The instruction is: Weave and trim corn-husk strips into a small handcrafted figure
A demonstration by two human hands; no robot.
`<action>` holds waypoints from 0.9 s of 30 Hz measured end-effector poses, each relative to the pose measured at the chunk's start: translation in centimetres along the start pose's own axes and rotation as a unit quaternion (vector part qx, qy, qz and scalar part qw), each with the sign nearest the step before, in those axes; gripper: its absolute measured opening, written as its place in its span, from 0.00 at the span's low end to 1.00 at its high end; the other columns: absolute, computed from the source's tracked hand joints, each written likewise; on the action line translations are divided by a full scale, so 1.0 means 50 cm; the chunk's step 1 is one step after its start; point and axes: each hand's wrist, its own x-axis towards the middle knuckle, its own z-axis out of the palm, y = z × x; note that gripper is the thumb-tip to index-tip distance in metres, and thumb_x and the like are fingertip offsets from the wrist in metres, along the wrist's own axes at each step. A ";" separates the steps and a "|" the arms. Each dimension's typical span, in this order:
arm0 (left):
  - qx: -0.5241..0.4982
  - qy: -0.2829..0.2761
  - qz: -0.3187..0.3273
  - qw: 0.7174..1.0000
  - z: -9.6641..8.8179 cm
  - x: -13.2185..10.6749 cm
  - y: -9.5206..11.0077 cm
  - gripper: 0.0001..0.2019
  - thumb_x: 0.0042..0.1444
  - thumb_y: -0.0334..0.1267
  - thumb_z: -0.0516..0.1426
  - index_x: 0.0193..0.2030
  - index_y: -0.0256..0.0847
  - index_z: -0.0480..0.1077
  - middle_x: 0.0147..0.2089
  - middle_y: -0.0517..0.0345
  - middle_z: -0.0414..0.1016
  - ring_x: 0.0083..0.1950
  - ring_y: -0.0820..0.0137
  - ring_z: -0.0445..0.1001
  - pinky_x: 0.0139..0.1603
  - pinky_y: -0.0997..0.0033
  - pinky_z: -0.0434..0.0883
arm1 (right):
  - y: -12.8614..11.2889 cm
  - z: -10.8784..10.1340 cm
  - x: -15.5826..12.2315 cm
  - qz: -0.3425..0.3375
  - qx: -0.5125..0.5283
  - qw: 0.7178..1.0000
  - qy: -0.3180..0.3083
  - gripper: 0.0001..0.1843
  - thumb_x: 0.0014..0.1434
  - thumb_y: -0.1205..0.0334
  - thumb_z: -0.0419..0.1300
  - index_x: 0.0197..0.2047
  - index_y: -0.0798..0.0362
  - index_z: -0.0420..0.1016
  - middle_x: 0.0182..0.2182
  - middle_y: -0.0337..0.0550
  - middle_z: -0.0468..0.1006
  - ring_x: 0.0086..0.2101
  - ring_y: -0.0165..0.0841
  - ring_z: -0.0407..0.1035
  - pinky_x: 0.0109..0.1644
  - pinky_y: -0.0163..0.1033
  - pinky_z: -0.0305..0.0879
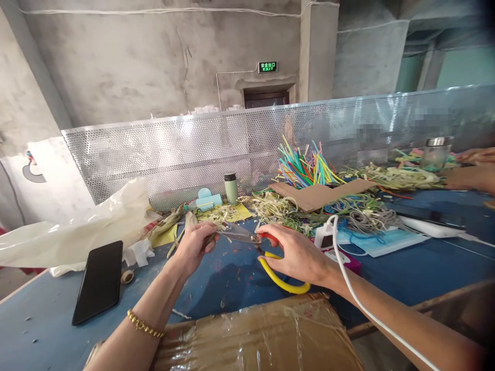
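scissors: orange-and-yellow-handled scissors (255, 239) held above the middle of the bench (222, 283), between near and far edges; blades point toward bench's left side
right hand: right hand (296, 252) wrapped on scissor handles, thumb on yellow one, fingers at the orange
left hand: left hand (195, 243) narrow, fingertips pinched right by the blade tips; what's pinched, too small to tell
nick risk: blade ends lie close to left fingertips; one slip or early squeeze could catch skin
small-piece risk: a bit that tiny could twist or drop into the fibre scraps (276, 207) toward the far edge and get lost
cable: white cable (346, 281) crosses over right forearm; a sharp pull back might snag it and drag the white adapter (324, 237)
phone: black phone (98, 283) flat toward left edge; a wide left elbow could knock it
carton: taped cardboard box (263, 335) at near edge, under the forearms; can't tell if bench carries it; wrists could bump it and jolt the cut
bottle: green bottle (231, 190) upright near far edge, well beyond blades; low risk
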 end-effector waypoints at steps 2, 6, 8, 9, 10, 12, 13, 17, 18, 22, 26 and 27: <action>-0.002 -0.004 -0.004 1.000 0.001 -0.002 0.001 0.04 0.44 0.32 0.58 0.24 0.35 0.67 0.21 0.59 0.69 0.15 0.82 0.56 0.18 0.75 0.47 | 0.004 -0.002 0.001 -0.004 -0.009 1.000 -0.002 0.24 0.53 0.59 0.65 0.53 0.50 0.71 0.34 0.40 0.74 0.34 0.32 0.67 0.41 0.39 0.65; 0.007 -0.031 -0.020 0.999 0.001 -0.005 0.004 0.04 0.43 0.32 0.58 0.23 0.34 0.67 0.21 0.60 0.67 0.15 0.82 0.54 0.19 0.74 0.46 | 0.013 -0.006 0.000 -0.007 -0.026 1.000 -0.001 0.25 0.54 0.56 0.65 0.55 0.50 0.73 0.36 0.43 0.76 0.32 0.32 0.69 0.41 0.39 0.67; 0.013 -0.033 -0.026 0.999 0.002 -0.006 0.005 0.04 0.43 0.33 0.58 0.23 0.34 0.67 0.20 0.61 0.66 0.14 0.83 0.53 0.19 0.74 0.45 | 0.019 -0.006 -0.002 -0.012 -0.039 0.999 0.003 0.24 0.54 0.56 0.65 0.55 0.50 0.74 0.36 0.43 0.77 0.32 0.32 0.69 0.39 0.38 0.67; 0.016 -0.031 -0.029 0.999 0.002 -0.005 0.006 0.04 0.43 0.33 0.58 0.23 0.34 0.67 0.20 0.61 0.66 0.14 0.83 0.52 0.18 0.74 0.44 | 0.022 -0.006 -0.003 -0.015 -0.045 0.999 0.004 0.24 0.54 0.56 0.65 0.55 0.50 0.75 0.36 0.43 0.77 0.31 0.32 0.70 0.38 0.38 0.67; 0.019 -0.028 -0.031 0.999 0.003 -0.005 0.007 0.05 0.43 0.33 0.58 0.22 0.35 0.66 0.20 0.61 0.66 0.14 0.83 0.52 0.19 0.74 0.44 | 0.026 -0.005 -0.004 -0.019 -0.050 0.999 0.005 0.24 0.54 0.55 0.65 0.55 0.50 0.75 0.36 0.44 0.78 0.31 0.32 0.70 0.37 0.38 0.67; 0.024 -0.022 -0.033 0.999 0.004 -0.005 0.007 0.05 0.42 0.33 0.58 0.22 0.35 0.66 0.20 0.61 0.66 0.15 0.83 0.52 0.19 0.73 0.43 | 0.033 -0.003 -0.006 -0.028 -0.054 0.998 0.007 0.24 0.55 0.55 0.65 0.55 0.51 0.75 0.36 0.45 0.78 0.30 0.31 0.70 0.37 0.38 0.67; 0.026 -0.020 -0.033 0.999 0.004 -0.006 0.007 0.05 0.42 0.33 0.58 0.22 0.35 0.66 0.20 0.61 0.66 0.15 0.83 0.52 0.19 0.73 0.43 | 0.036 -0.002 -0.007 -0.032 -0.053 0.998 0.006 0.24 0.56 0.55 0.65 0.55 0.52 0.76 0.35 0.45 0.78 0.29 0.31 0.70 0.36 0.38 0.67; 0.044 -0.018 -0.027 0.998 0.003 -0.005 0.003 0.04 0.43 0.33 0.58 0.25 0.34 0.68 0.20 0.61 0.66 0.15 0.83 0.52 0.19 0.74 0.43 | 0.038 -0.002 -0.012 -0.033 -0.062 0.998 0.008 0.24 0.56 0.55 0.65 0.55 0.53 0.76 0.32 0.45 0.78 0.27 0.31 0.69 0.35 0.38 0.66; 0.050 -0.016 -0.026 0.998 0.003 -0.005 0.002 0.04 0.43 0.33 0.58 0.25 0.34 0.68 0.20 0.61 0.67 0.15 0.83 0.52 0.19 0.74 0.43 | 0.036 -0.002 -0.013 -0.031 -0.068 0.997 0.011 0.24 0.55 0.55 0.65 0.55 0.53 0.76 0.33 0.45 0.78 0.27 0.30 0.69 0.34 0.37 0.65; 0.052 -0.012 -0.013 0.998 0.000 -0.003 -0.005 0.06 0.44 0.34 0.60 0.25 0.34 0.69 0.21 0.60 0.68 0.15 0.83 0.53 0.19 0.74 0.44 | 0.026 -0.004 -0.014 -0.025 -0.087 0.996 0.013 0.24 0.55 0.55 0.65 0.54 0.52 0.77 0.33 0.44 0.78 0.27 0.31 0.69 0.33 0.37 0.64; 0.044 -0.020 -0.009 0.999 0.001 -0.004 -0.005 0.07 0.45 0.35 0.61 0.24 0.34 0.69 0.21 0.60 0.68 0.15 0.83 0.54 0.19 0.74 0.45 | 0.022 -0.002 -0.014 -0.024 -0.076 0.997 0.005 0.24 0.55 0.56 0.65 0.55 0.52 0.76 0.31 0.43 0.77 0.29 0.32 0.70 0.33 0.37 0.64; 0.042 -0.020 -0.010 0.999 0.001 -0.004 -0.003 0.08 0.45 0.36 0.62 0.24 0.34 0.68 0.21 0.60 0.68 0.15 0.83 0.53 0.18 0.75 0.45 | 0.022 -0.002 -0.014 -0.021 -0.073 0.997 0.003 0.24 0.55 0.56 0.65 0.55 0.52 0.76 0.31 0.42 0.77 0.28 0.32 0.70 0.33 0.37 0.64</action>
